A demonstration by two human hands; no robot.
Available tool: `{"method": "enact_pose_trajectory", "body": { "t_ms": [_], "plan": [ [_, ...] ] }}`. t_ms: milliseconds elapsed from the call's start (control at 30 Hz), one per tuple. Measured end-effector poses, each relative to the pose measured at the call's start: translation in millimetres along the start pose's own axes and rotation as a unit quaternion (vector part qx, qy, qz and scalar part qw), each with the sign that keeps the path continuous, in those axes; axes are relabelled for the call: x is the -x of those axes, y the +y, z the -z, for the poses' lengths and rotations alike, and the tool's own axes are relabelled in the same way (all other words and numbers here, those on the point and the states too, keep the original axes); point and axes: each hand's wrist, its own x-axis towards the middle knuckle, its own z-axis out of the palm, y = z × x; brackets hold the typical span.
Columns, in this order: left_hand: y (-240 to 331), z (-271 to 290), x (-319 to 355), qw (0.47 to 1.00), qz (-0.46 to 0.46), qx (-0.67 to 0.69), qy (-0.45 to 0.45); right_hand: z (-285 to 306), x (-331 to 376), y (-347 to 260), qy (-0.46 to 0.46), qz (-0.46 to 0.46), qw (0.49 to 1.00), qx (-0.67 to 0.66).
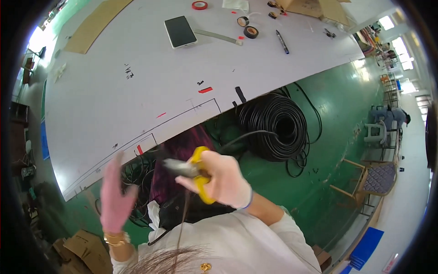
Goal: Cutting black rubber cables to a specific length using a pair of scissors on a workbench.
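Observation:
My right hand (227,179), in a pale glove, is closed around cutting pliers (180,167) with yellow handles and blurred metal jaws aimed left. From the big coil of black cable (260,123) on the floor, a loose cable end (248,135) runs toward my right hand; whether it touches the hand is hidden. My left hand (117,198), in a pink glove, is raised by the table's near edge with fingers stretched and thumb apart, holding nothing. Below the edge, a tangle of black cables (137,176) hangs between my hands and partly behind dark purple cloth (171,160).
The white table (114,100) bears drawn lines, a phone (180,32), a steel ruler (216,36), black tape rolls (250,32), red tape (199,5) and a marker (282,42). A chair (376,178) stands right; cardboard boxes (84,249) lie lower left.

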Motion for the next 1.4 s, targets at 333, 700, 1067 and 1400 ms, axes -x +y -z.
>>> {"method": "enact_pose_trajectory", "body": {
  "t_ms": [333,700,1067,1400],
  "plan": [
    [13.4,-32.1,-16.3,0.637,0.026,0.737,0.227,-50.4,-37.9,-58.6,-0.087,0.123,0.982,-0.114],
    [-27.9,33.5,-17.7,0.196,-0.084,0.958,0.193,-63.4,-34.7,-36.7,-0.425,-0.097,0.888,-0.148],
    [-204.3,31.9,60.8,0.314,-0.012,0.91,0.272,-73.9,-69.5,-46.7,-0.273,0.074,0.954,0.096],
    [-261.4,7.4,66.4,0.767,0.374,-0.181,0.489,-125.2,-164.6,-38.5,-0.36,0.09,0.911,0.181]
  ]
}}
